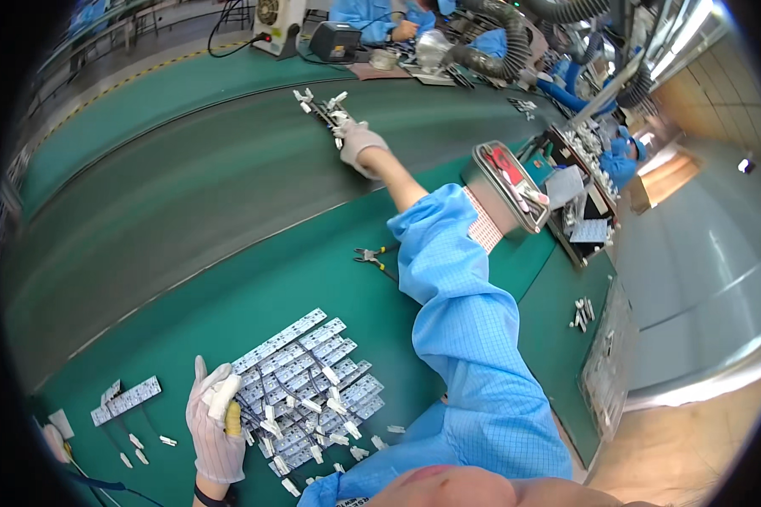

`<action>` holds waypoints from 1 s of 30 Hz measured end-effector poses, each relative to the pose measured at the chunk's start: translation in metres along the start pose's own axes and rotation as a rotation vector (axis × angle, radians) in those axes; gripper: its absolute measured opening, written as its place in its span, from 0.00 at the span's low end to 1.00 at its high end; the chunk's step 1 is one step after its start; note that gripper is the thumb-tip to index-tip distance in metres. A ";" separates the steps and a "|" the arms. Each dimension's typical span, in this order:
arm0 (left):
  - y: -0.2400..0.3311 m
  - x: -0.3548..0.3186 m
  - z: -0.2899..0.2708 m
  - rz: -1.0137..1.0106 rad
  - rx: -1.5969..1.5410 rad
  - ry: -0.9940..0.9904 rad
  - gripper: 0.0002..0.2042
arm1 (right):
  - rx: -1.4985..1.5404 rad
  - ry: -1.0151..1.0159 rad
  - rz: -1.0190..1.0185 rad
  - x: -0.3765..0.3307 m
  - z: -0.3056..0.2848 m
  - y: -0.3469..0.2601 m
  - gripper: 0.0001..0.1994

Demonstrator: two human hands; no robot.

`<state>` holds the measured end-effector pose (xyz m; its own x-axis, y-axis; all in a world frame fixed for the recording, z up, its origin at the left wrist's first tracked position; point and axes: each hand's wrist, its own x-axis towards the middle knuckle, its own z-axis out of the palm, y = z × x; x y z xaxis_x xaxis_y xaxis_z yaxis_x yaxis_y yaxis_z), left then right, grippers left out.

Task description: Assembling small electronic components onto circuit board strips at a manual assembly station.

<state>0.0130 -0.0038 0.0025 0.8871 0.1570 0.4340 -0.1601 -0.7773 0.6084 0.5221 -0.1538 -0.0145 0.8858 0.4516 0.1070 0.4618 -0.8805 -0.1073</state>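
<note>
My right hand (359, 145), in a white glove with a blue sleeve behind it, reaches far out over the dark conveyor belt (186, 186). It rests on a cluster of small white parts and a strip (323, 106) lying on the belt; whether it grips them I cannot tell. My left hand (214, 422), also gloved, lies on the green bench (254, 296) near me. It holds a small white and yellow piece at the left edge of a pile of long white circuit strips with wired connectors (309, 380).
Small pliers (372, 256) lie on the bench beside my right sleeve. One loose strip (127, 399) and stray white connectors lie at the left. A tray with red-handled tools (509, 184) stands to the right. Other people in blue work at the far end.
</note>
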 end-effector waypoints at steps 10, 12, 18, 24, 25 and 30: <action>0.000 0.000 0.005 0.132 0.056 0.138 0.17 | 0.223 -0.067 -0.826 -0.147 -0.036 -0.078 0.24; 0.000 0.001 0.003 0.157 0.122 0.191 0.18 | 0.396 -0.053 -0.962 -0.194 -0.054 -0.093 0.25; -0.009 -0.003 -0.003 0.178 0.175 0.339 0.16 | 0.254 0.000 -1.069 -0.225 -0.052 -0.105 0.28; -0.018 -0.013 -0.006 0.099 0.180 0.351 0.15 | 0.136 -0.316 -0.920 -0.210 -0.062 -0.089 0.33; -0.019 -0.013 -0.009 0.064 0.127 0.315 0.15 | 0.326 -0.365 -0.852 -0.207 -0.062 -0.087 0.28; -0.015 -0.014 -0.011 -0.064 0.003 0.153 0.13 | 0.245 -0.065 -0.662 -0.219 -0.031 -0.104 0.19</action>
<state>-0.0016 0.0125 -0.0055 0.8191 0.2973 0.4907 -0.1036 -0.7646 0.6361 0.2787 -0.1654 0.0034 0.4132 0.8950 0.1679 0.8942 -0.3639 -0.2608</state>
